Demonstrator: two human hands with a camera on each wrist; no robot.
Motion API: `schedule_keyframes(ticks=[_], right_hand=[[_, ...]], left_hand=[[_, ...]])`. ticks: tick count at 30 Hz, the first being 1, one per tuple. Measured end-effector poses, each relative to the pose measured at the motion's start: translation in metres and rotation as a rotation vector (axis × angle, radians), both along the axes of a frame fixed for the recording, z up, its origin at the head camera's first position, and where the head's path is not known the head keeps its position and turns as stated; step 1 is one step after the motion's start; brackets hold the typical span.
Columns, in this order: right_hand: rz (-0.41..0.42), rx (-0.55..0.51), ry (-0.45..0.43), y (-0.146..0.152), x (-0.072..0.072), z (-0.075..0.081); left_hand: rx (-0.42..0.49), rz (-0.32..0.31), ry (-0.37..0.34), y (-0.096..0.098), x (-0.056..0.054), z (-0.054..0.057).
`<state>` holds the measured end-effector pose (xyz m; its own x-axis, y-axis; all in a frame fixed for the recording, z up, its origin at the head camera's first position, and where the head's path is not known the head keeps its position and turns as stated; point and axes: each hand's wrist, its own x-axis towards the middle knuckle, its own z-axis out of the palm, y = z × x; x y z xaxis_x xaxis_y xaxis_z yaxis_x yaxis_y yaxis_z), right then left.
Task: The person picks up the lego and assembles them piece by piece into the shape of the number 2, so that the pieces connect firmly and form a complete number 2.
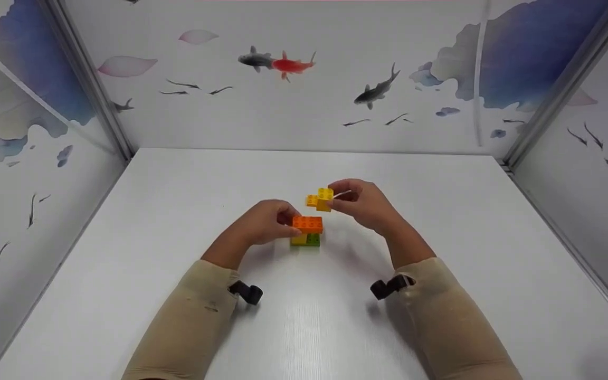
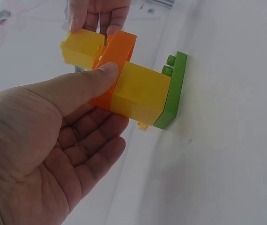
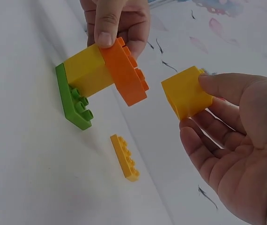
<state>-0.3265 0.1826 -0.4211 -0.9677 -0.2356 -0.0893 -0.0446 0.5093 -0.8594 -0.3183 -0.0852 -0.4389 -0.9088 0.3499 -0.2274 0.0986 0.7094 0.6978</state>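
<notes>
Two-handed brick handling, pieces apart

Enclosure: white-panelled booth [image 1: 304,134], walls seen left, back and right, with grey metal corner posts [image 1: 90,79]. Back wall printed with a red fish [image 1: 292,65], dark fish and blue-violet leaf shapes [image 1: 536,53]. Contents of booth: a white, smooth-topped table [image 1: 98,274], with the arms and bricks over it.

Arms: two beige sleeves [image 1: 177,322] reach in from the near edge, a small black fitting [image 1: 247,292] at each cuff.

Hands: near each other, not touching. Left hand [image 1: 267,222] pinches the top of the stack, thumb on one side, fingers on the other. Right hand [image 1: 363,205] pinches a single brick between thumb and fingers.

Stack, near mid-table, three glossy plastic-looking layers. Top: orange rectangular studded brick [image 1: 312,226], in the left hand's grip. Middle: yellow box-shaped brick [image 3: 89,70], under one part of the orange; the rest of the orange overhangs. Base: flat green studded plate [image 3: 70,101], some studs exposed beside the middle brick. Cannot tell whether the base touches the table.

Right-hand piece: yellow cube-like studded brick [image 3: 185,93], held off the table, near the orange brick but separated by a gap in the right wrist view.

Loose piece: thin yellow-orange studded strip [image 3: 124,157], lying on the table beyond the stack, partly hidden by the held brick in the head view.
</notes>
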Motion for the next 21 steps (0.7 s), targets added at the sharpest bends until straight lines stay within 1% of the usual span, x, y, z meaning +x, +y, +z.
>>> schedule_keyframes(ticks=[7, 13, 21], right_hand=[[0.115, 0.042, 0.000, -0.0077, 0.0075, 0.0020], [0.143, 0.056, -0.001, -0.0097, 0.0098, 0.0016], [0.179, 0.063, -0.009, -0.0072, 0.0108, 0.0017]], left_hand=[[0.009, -0.013, 0.018, -0.0002, 0.0016, 0.0003], [0.017, -0.021, 0.030, 0.0002, 0.0026, 0.0003], [0.013, -0.028, 0.029, -0.0007, 0.0010, -0.0011]])
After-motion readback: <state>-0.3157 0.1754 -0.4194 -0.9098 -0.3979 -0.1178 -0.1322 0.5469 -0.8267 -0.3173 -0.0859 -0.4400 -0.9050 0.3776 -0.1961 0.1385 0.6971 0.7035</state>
